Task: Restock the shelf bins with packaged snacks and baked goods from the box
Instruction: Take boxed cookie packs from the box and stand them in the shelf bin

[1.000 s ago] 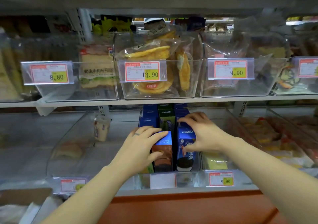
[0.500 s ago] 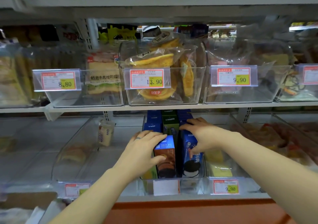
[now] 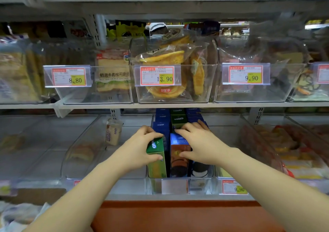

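Note:
A clear bin on the lower shelf holds upright Oreo cookie boxes in three rows. My left hand grips a green Oreo box at the bin's front left, fingers over its top and thumb on its face. My right hand lies over the middle row, fingers spread across the box tops and thumb pressing the face of a blue and brown cookie box. A blue Oreo box stands at the front right, mostly hidden under my right wrist. More blue and green boxes stand behind.
Above, clear bins hold sliced bread, round yellow cakes and other bagged goods, each with a price tag. The lower left bin holds a few small packs. Wrapped snacks fill the lower right bin. An orange ledge runs below.
My left hand has shifted left from the blue and brown box onto the green box at the bin's front left. My right hand has moved left onto the middle row.

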Demonstrator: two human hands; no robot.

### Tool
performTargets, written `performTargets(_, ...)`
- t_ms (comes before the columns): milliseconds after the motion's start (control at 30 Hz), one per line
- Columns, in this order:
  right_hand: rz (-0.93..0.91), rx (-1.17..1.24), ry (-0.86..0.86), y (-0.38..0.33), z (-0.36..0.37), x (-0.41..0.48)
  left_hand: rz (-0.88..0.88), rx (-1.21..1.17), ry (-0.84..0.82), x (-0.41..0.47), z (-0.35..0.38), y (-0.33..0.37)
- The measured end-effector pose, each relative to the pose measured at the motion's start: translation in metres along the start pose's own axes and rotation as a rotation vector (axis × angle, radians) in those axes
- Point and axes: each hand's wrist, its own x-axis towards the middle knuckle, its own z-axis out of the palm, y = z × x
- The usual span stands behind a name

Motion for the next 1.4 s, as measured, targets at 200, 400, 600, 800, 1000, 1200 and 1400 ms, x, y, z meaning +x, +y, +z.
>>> performTargets(200,-0.016,0.094,0.052,-0.003,-0.016,-0.003,0.001,-0.106,0.008,-0.008,0.008,-0.006)
performTargets(400,0.057,0.426,0.402,0.008,-0.052,-0.031,-0.027,-0.233,0.131,-0.012,0.021,-0.01)
performTargets(600,0.184,0.553,0.663,0.027,-0.068,-0.063,0.088,-0.087,0.439,-0.009,0.026,0.006)
performTargets(800,0.354,1.016,0.678,0.057,-0.061,-0.105,0.134,-0.403,0.43,-0.018,0.032,0.047)
performTargets(1000,0.352,1.473,0.64,0.079,-0.046,-0.127,-0.041,-0.684,-0.034,-0.011,0.03,0.068)
performTargets(1200,0.505,0.986,0.334,0.083,-0.053,-0.151,-0.04,-1.005,0.12,-0.002,0.023,0.072)
performTargets(1400,0.25,0.71,0.074,0.038,-0.071,-0.117,0.132,-0.696,0.095,0.002,0.007,0.088)
